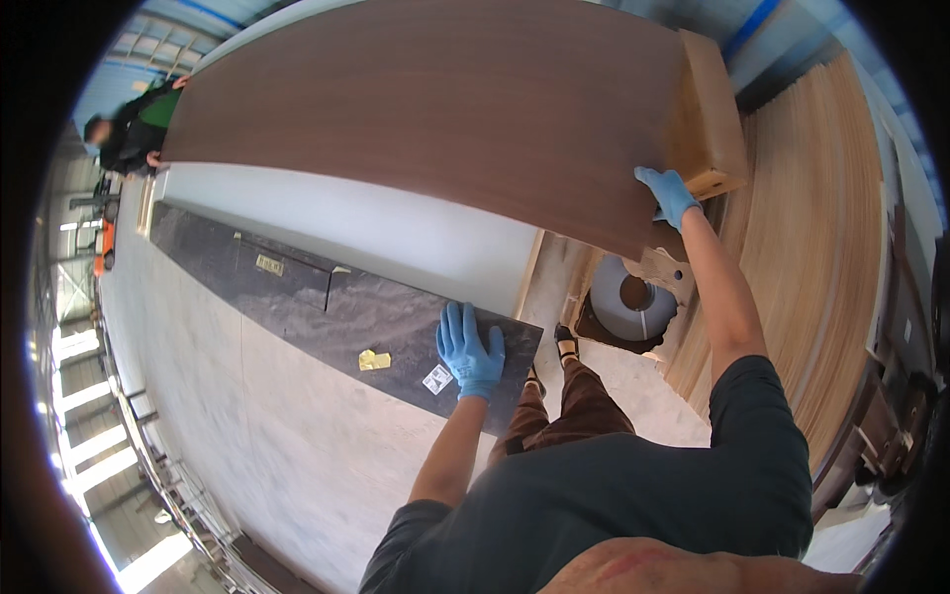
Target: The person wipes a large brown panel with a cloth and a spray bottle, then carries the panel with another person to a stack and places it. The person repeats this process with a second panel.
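Note:
My left hand (470, 351), in a blue glove, lies flat with spread fingers on a long dark grey panel (213, 238). Pieces of yellow tape and a small white label show on that panel near the hand. My right hand (671, 196), also gloved in blue, grips the near right corner of a large dark brown wood-look panel (426, 109); some of its fingers are hidden under the edge. At the far left end of the brown panel, another person (134, 129) in dark clothes has both hands on its edge.
Beneath the brown panel lies a pale panel (366, 208). A cardboard piece (708, 119) stands by its right end. Stacked wood-coloured sheets (811, 228) fill the right side. An open carton (633, 307) with a grey roll inside sits near my feet. Something orange (105, 246) is at far left.

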Demonstrator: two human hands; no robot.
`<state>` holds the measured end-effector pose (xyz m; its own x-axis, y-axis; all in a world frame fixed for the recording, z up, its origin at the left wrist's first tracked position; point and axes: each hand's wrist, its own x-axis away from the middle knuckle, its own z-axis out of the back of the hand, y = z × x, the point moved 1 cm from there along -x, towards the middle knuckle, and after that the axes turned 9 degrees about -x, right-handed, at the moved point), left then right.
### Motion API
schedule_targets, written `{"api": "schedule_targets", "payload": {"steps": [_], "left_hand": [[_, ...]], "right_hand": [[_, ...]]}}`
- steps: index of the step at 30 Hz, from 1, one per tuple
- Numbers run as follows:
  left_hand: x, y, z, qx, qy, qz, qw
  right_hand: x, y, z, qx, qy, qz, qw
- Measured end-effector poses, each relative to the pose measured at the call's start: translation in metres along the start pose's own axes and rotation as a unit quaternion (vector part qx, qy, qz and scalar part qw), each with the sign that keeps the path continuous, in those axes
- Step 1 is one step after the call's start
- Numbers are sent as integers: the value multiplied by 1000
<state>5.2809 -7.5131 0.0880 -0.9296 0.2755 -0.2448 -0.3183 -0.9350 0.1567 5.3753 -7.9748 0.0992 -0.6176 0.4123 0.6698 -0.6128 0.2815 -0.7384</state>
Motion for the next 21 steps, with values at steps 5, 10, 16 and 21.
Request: {"api": "schedule_targets", "payload": {"steps": [5,10,16,21], "left_hand": [[-1,-3,8,23,-3,17,1000],[-3,-4,18,45,17,31,998],[11,-11,22,70,30,46,996],[15,-17,48,167,68,78,980]], "right_hand": [[7,-14,-7,130,-23,-29,991],[76,-131,-18,412,35,116,903],[191,-268,-28,217,92,495,836],[220,-113,-155,221,-126,444,859]]}}
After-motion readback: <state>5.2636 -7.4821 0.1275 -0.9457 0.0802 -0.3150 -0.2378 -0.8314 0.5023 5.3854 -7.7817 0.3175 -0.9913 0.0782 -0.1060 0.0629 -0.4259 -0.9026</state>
